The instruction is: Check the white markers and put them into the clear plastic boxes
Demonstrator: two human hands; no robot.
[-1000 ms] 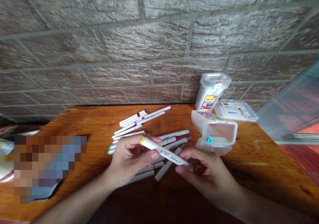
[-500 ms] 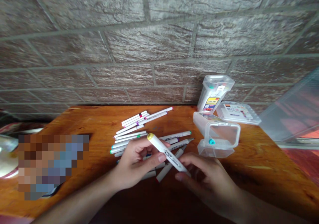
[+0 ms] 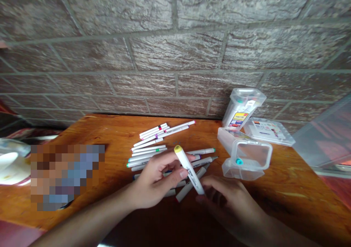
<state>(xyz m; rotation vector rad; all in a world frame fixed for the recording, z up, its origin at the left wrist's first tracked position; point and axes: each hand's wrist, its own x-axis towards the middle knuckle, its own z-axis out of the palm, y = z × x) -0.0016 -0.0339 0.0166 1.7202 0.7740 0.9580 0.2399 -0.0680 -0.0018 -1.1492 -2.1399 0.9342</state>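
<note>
A white marker with a yellow end (image 3: 189,171) slants over the table, its yellow end up and away from me. My left hand (image 3: 161,177) grips it around the middle between thumb and fingers. At the lower end, the thumb and forefinger of my right hand (image 3: 230,199) close on the marker; its other fingers are curled in shadow. Beneath and behind both hands lies a loose pile of white markers (image 3: 148,155) with coloured ends, partly hidden by my left hand. Farther back sits a small group of slimmer white pens (image 3: 153,130).
An open clear plastic case (image 3: 251,155) lies on its side at the right, a teal cap (image 3: 239,161) in it. Behind stand a filled clear marker box (image 3: 241,109) and a flat clear case (image 3: 270,131). A blurred-out object (image 3: 68,177) and white cup (image 3: 12,166) are left.
The marker has tipped to a steeper angle between my hands, its lower end shifting left. My view has turned slightly, so the scene sits farther right.
</note>
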